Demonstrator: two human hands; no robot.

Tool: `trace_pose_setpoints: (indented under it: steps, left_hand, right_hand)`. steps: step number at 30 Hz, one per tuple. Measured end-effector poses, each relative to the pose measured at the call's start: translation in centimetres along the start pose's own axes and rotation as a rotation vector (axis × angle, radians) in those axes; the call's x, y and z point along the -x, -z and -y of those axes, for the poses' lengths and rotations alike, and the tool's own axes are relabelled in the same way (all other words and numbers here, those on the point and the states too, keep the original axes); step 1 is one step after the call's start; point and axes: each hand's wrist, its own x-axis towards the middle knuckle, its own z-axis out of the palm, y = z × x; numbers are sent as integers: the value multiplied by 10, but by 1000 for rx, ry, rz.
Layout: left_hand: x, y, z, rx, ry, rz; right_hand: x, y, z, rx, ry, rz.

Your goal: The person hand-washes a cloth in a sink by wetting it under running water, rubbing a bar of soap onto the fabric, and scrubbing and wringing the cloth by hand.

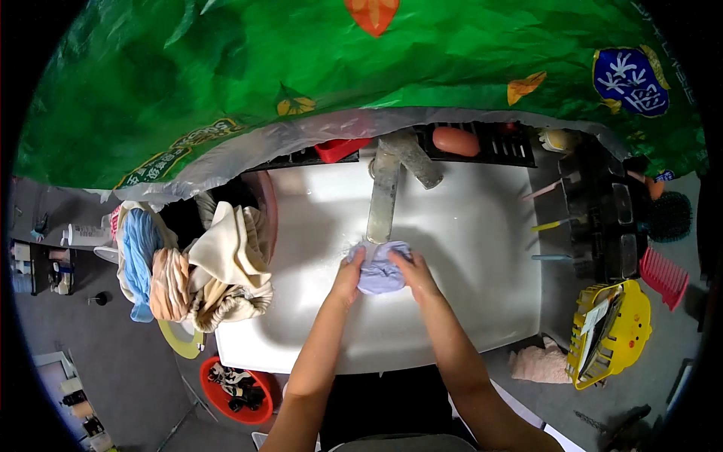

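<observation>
A wet, bunched lavender cloth point(382, 277) is held between both hands below the faucet point(383, 197), over the white sink point(482, 241). My left hand point(348, 277) grips its left edge, thumb on top. On the opposite edge, my right hand point(416, 276) is closed with the thumb pressed into the folds. Water splashes beside the cloth's upper left, near the spout. The fingers beneath the cloth are hidden, and its kind of garment cannot be made out.
A pile of clothes point(226, 248) rests at the sink's left. A red basin point(237, 388) stands lower left. Behind the faucet lies a bar of soap point(456, 141). Overhead hangs a green plastic sheet point(248, 68). To the right are a toothbrush holder point(602, 218) and yellow basket point(629, 331).
</observation>
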Motion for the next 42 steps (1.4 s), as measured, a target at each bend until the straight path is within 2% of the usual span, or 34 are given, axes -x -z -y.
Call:
trace_pose_setpoints:
  steps: [1,2,6,7,9,10,12,13,14,15,16,17,18,20,21,22,24,25,26,27,28,29,30,32,34,36,37,38,40,41,42]
  left_hand:
    - [3,-1,-5,50,-26,-15]
    - [4,0,-9,100,-55,-29]
    - [11,-9,-19,351,-99,-27]
    - [14,-16,-21,429,-90,-21]
    - [15,-20,-12,342,-182,-25]
    - [16,-23,-5,297,-226,-26]
    - [30,-37,11,-93,-447,-151]
    - [37,-39,20,-320,-526,-212]
    - [48,-48,26,-380,-597,-257]
    - [53,-56,38,-562,-839,-423]
    - [58,-56,46,-739,-937,-344]
    - [62,-56,49,-915,-1032,-261]
    - [61,-59,45,-927,-972,-294]
    - [38,-42,26,-889,-921,-378]
    - [24,-34,18,-869,-895,-420]
    - [13,-33,14,-742,-952,-443]
    - [1,-30,9,-488,-1058,-491]
    - [7,-28,12,-671,-1091,-395]
    - [18,-23,22,-855,-1114,-292]
    - [28,-24,22,-1039,-1129,-181]
    - [32,-30,23,-1037,-1216,-156]
    - [34,-31,24,-1036,-1209,-141]
    - [36,-32,25,-1034,-1203,-129]
    - [33,-33,23,-1068,-1267,-140]
    - [27,-36,16,-1049,-1259,-164]
    - [23,-39,12,-1027,-1257,-182]
    - [24,-39,12,-853,-1051,-207]
    - [26,-39,12,-680,-846,-228]
    - [28,-36,8,-231,-444,-222]
    - [6,-12,21,126,-340,-177]
    - [12,-18,10,357,-231,-100]
  right_hand:
    - [-6,8,-6,72,83,-111]
    - [-2,11,-3,-74,50,-178]
    - [-7,15,-15,-758,69,54]
    - [-2,7,-15,-807,-23,108]
    - [5,-8,-19,-900,-206,217]
    - [4,-18,-21,-867,-199,211]
    - [-1,-32,-25,-800,-184,198]
    - [-11,-27,-31,-781,-212,314]
    - [-28,-19,-40,-760,-239,430]
    - [-33,-17,-37,-735,-265,547]
    - [-34,-22,-39,-852,-284,442]
    - [-49,-28,-58,-925,-257,457]
    - [-65,-39,-90,-1207,-138,997]
    - [-46,-44,-85,-1062,-46,906]
    - [-10,-45,-50,-643,-90,279]
    - [1,-48,-40,-636,-158,164]
    - [-9,-40,-46,-740,-118,265]
    - [-17,-37,-47,-791,-93,319]
    - [-1,-43,-15,-822,-191,186]
    - [-3,-41,-14,-803,-213,204]
    - [-5,-36,-15,-786,-236,220]
    - [-9,-32,-20,-768,-259,234]
    - [-31,-27,-46,-832,-316,419]
    - [-42,-59,-81,-1391,-153,349]
    - [-46,-40,-71,-944,-182,330]
    - [-35,-43,-62,-921,-163,292]
    - [-33,-45,-59,-909,-153,273]
    - [-34,-49,-59,-801,-100,107]
    - [-35,-44,-54,-547,-145,-21]
    - [-31,-42,-48,-421,-166,-87]
    - [-30,-36,-48,-511,-134,-63]
